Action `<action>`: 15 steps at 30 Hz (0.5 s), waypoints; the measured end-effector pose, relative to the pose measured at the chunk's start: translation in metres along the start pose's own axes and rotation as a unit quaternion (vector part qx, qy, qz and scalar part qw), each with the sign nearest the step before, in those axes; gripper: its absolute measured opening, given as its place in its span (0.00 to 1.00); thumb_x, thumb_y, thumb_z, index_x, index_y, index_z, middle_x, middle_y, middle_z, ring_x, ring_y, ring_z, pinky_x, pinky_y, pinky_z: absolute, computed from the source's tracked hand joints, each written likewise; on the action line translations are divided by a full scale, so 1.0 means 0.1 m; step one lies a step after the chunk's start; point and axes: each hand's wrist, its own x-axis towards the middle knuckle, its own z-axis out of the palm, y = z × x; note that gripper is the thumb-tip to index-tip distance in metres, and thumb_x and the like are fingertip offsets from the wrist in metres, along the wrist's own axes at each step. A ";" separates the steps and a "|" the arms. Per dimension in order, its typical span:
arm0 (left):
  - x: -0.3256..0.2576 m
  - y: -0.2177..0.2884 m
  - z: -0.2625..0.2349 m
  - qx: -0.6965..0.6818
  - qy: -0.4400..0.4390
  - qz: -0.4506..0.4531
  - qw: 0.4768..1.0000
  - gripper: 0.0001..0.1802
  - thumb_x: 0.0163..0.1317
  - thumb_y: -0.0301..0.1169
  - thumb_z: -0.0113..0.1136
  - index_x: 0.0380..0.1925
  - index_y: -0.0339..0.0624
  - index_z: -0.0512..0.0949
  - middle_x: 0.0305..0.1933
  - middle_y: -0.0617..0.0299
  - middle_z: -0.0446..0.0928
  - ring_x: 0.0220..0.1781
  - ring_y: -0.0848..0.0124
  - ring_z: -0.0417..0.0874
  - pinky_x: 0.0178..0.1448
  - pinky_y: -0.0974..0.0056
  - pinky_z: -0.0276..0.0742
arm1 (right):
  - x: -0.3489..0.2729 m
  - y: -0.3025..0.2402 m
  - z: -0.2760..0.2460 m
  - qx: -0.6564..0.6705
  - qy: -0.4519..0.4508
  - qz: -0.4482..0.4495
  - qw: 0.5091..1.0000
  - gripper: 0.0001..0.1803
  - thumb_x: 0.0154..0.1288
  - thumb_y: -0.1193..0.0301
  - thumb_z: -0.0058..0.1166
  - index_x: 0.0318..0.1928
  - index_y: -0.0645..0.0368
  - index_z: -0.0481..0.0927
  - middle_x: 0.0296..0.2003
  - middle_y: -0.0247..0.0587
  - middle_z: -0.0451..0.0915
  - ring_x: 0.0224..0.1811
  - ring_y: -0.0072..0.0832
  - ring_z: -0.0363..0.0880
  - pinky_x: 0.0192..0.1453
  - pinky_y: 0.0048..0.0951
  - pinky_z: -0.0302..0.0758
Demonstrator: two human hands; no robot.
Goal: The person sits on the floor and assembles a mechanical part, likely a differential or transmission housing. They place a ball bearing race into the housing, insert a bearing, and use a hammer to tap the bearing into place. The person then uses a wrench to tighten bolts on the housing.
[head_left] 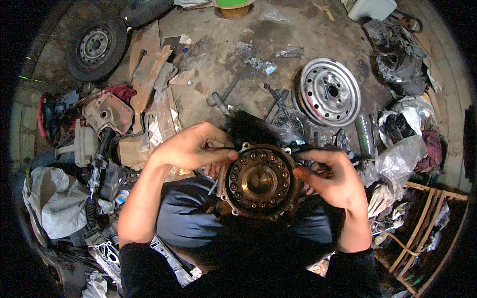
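Above my lap is a round, oily metal housing (260, 183) with bolt lugs around its rim. Its open face points up at me, showing a dark ring of several shiny round bolt heads or balls, I cannot tell which, around a brass-coloured centre. My left hand (198, 148) grips its upper left edge, thumb on the rim and fingers curled. At its right edge my right hand (332, 175) is closed too, the thumb against the side. The housing hides some of the fingertips and its own underside. Just beyond it lies a dark flat piece (251, 124).
A hammer (217, 101) and a silver steel wheel rim (329, 93) lie on the floor ahead. At far left leans a tyred wheel (95, 47). Car parts and an oil pan (107, 113) crowd the left; plastic bags (401, 154) and a wooden frame (422, 228) stand right.
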 end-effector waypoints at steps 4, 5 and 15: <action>0.01 -0.08 -0.02 -0.022 -0.025 -0.007 0.999 0.18 0.68 0.39 0.66 0.26 0.35 0.78 0.19 0.60 0.79 0.22 0.73 0.83 0.25 0.67 0.76 | -0.03 0.06 0.05 0.010 0.013 0.011 1.000 0.16 0.63 0.73 0.66 0.48 0.70 0.83 0.27 0.38 0.85 0.25 0.20 0.81 0.29 0.24 0.77; 0.01 -0.05 -0.04 -0.027 -0.038 -0.008 0.999 0.18 0.68 0.39 0.66 0.26 0.35 0.78 0.19 0.60 0.79 0.22 0.73 0.83 0.25 0.66 0.76 | -0.03 0.02 0.03 0.019 -0.001 0.031 0.999 0.16 0.63 0.74 0.65 0.49 0.69 0.83 0.29 0.38 0.85 0.27 0.20 0.82 0.31 0.23 0.77; 0.11 -0.15 -0.04 -0.015 -0.049 0.074 0.996 0.21 0.65 0.44 0.67 0.25 0.37 0.79 0.20 0.54 0.78 0.23 0.66 0.81 0.29 0.60 0.75 | -0.09 -0.07 0.05 -0.047 0.087 -0.058 0.993 0.25 0.55 0.73 0.69 0.54 0.58 0.80 0.54 0.49 0.81 0.53 0.41 0.81 0.53 0.36 0.78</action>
